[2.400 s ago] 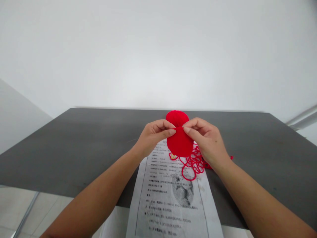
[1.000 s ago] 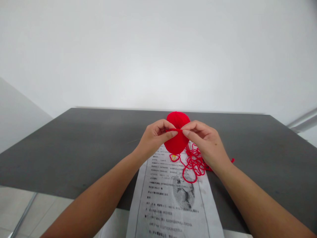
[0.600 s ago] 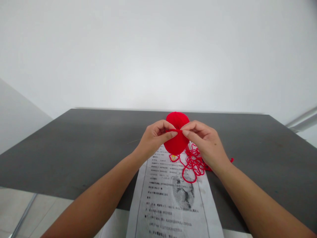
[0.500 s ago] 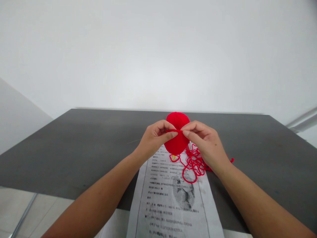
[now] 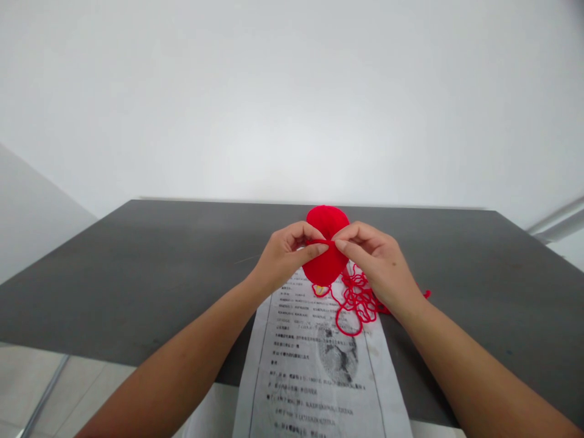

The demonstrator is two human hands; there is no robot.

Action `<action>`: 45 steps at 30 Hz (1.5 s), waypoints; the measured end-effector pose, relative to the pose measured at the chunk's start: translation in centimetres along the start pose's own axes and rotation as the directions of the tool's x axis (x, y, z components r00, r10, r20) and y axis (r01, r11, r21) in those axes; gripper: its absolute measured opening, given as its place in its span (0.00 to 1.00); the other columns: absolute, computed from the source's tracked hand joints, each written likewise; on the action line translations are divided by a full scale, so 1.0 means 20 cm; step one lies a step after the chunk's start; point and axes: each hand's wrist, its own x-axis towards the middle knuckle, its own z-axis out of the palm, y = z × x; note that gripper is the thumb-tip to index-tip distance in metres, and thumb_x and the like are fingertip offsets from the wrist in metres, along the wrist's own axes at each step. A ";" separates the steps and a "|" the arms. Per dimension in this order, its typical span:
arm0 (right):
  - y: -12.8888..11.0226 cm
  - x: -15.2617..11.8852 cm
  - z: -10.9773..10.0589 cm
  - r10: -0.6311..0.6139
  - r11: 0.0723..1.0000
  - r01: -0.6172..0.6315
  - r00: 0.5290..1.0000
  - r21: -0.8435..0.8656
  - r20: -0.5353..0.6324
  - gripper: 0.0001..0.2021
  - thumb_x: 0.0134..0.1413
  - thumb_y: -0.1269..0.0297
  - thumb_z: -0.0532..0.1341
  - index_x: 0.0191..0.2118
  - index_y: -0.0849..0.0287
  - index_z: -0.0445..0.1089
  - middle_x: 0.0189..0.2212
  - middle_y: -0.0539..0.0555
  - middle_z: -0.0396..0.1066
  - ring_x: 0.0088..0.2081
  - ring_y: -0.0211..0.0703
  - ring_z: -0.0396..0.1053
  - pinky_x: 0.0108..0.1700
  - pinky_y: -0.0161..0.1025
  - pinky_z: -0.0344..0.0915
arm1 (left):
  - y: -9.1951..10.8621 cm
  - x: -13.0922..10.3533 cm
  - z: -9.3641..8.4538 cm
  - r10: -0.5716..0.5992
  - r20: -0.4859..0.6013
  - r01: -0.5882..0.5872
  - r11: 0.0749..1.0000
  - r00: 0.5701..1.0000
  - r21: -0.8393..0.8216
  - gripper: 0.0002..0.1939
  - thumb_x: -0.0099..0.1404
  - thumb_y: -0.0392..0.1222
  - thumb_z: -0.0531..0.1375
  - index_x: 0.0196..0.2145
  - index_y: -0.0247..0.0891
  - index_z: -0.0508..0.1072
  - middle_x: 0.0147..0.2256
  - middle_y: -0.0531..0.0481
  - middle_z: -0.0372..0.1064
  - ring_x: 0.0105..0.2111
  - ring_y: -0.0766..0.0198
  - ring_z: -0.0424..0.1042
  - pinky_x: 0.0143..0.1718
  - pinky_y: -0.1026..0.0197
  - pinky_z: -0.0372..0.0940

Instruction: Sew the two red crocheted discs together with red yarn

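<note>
Between my hands is a red crocheted piece (image 5: 325, 267), rounded at the bottom, its upper edge drawn nearly level. My left hand (image 5: 292, 249) pinches that edge from the left with thumb and index finger. From the right, my right hand (image 5: 371, 252) pinches the same edge, the two thumb tips almost touching. Just behind shows a red yarn ball (image 5: 326, 218), partly covered by my fingers. Loose red yarn (image 5: 358, 298) lies in tangled loops below my right hand. Fine stitches are too small to make out.
A long printed sheet (image 5: 296, 365) with a dark oval picture lies under the yarn and overhangs the near edge of the dark grey table (image 5: 159, 267). A small yellow item (image 5: 321, 291) sits by the yarn. A white wall (image 5: 292, 103) stands behind.
The thumb and fingers of my right hand have shifted very slightly left along the edge of the crocheted piece. Its lower end hangs a touch lower; all else is the same.
</note>
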 end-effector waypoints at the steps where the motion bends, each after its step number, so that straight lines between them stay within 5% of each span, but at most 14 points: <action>1: 0.00 0.00 0.00 0.005 1.000 -0.005 1.000 0.002 0.002 0.07 0.52 0.63 0.63 0.26 0.59 0.69 0.22 0.47 0.64 0.25 0.36 0.59 0.28 0.35 0.56 | 0.00 0.00 0.00 -0.004 -0.004 0.004 1.000 1.000 -0.003 0.12 0.54 0.44 0.70 0.28 0.35 0.73 0.27 0.53 0.69 0.27 0.69 0.66 0.32 0.64 0.62; 45: 0.01 0.00 0.00 0.007 1.000 -0.007 1.000 -0.016 0.020 0.07 0.52 0.63 0.63 0.26 0.59 0.69 0.21 0.47 0.62 0.24 0.35 0.57 0.28 0.35 0.55 | 0.01 0.01 0.00 0.054 0.031 -0.057 0.993 0.998 0.099 0.10 0.56 0.43 0.69 0.28 0.36 0.74 0.27 0.52 0.69 0.29 0.67 0.66 0.34 0.63 0.62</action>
